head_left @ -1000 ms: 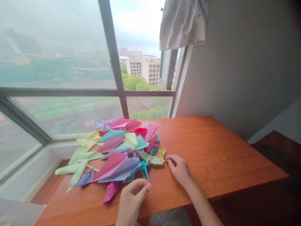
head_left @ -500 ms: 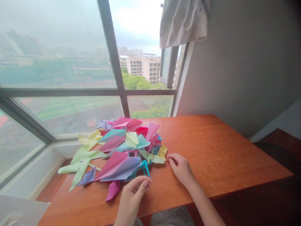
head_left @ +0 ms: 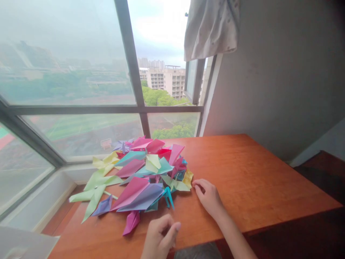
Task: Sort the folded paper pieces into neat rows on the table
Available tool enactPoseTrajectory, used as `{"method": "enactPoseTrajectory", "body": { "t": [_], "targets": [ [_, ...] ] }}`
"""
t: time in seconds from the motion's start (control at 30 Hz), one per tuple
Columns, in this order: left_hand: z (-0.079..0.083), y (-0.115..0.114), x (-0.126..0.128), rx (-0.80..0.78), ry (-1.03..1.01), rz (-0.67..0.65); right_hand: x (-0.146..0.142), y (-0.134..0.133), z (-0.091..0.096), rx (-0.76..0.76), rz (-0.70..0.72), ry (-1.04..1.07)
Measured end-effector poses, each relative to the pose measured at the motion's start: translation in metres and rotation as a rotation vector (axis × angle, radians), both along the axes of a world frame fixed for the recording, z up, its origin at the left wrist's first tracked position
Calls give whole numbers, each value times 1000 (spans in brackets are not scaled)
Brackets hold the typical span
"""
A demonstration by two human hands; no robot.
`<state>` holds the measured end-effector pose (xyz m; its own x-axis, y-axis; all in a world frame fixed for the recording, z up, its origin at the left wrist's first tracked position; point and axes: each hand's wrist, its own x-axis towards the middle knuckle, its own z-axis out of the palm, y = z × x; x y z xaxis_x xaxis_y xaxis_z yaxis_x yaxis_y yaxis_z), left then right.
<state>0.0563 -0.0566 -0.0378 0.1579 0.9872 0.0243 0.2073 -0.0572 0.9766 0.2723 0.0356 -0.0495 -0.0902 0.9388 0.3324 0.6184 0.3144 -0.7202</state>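
Observation:
My left hand [head_left: 160, 237] is over the table's near edge, fingers curled in and thumb beside them, with nothing visible in it. Just beyond it stands a bright blue folded paper crane [head_left: 168, 198], apart from the fingers. My right hand [head_left: 208, 197] rests by the right side of the paper pile, its fingers bent together and no object showing in them. Its fingertips are right beside a yellow folded paper [head_left: 188, 177] and a light green paper crane [head_left: 175, 184]. A pink paper plane [head_left: 132, 192] and a purple paper plane [head_left: 144, 198] lie at the pile's front.
Light green pinwheels [head_left: 94, 192] lie at the pile's left. A magenta folded paper [head_left: 131, 222] sits in front, a blue-purple one [head_left: 102, 206] beside it. The wooden table [head_left: 250, 176] stretches right to a grey wall [head_left: 269, 79]. Windows [head_left: 75, 133] stand behind.
My left hand has drawn back toward me, away from the blue crane's tip. My right hand stays by the pile. The view has tilted slightly up.

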Motion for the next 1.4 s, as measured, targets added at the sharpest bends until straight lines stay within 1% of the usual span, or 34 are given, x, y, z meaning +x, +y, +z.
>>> {"method": "enactPoseTrajectory", "body": {
  "t": [0.07, 0.17, 0.2, 0.23, 0.33, 0.4, 0.47, 0.6, 0.83, 1.1, 1.3, 1.4],
  "targets": [
    [-2, -2, 2, 55, 25, 26, -1, 0, 0, -5, -2, -8],
    [1, -3, 6, 207, 49, 79, -2, 1, -1, -1, -2, -13],
    [2, -2, 7, 250, 68, 66, -2, 1, -1, 1, -1, -15],
    [3, -2, 7, 287, 107, 24, -3, 1, -1, 3, -2, -16],
    [6, 0, 6, 372, 315, -129, -3, 1, -1, 10, -8, -21],
    [6, 0, 5, 408, 417, -151, -4, 1, -1, 11, -8, -25],
    [7, 0, 5, 416, 445, -121, -4, 1, 0, 7, -7, -27],
    [10, -2, 8, 418, 435, -91, -4, 1, -1, 4, -8, -26],
    [11, -2, 9, 385, 462, -115, -5, 2, 0, 26, -7, -36],
    [8, 1, 9, 431, 481, -105, -6, 3, 0, 32, -16, -39],
    [5, 0, 9, 434, 587, -148, -7, 3, 1, 35, -25, -40],
    [3, 0, 9, 434, 599, -148, -6, 3, 0, 36, -24, -39]
  ]
}}
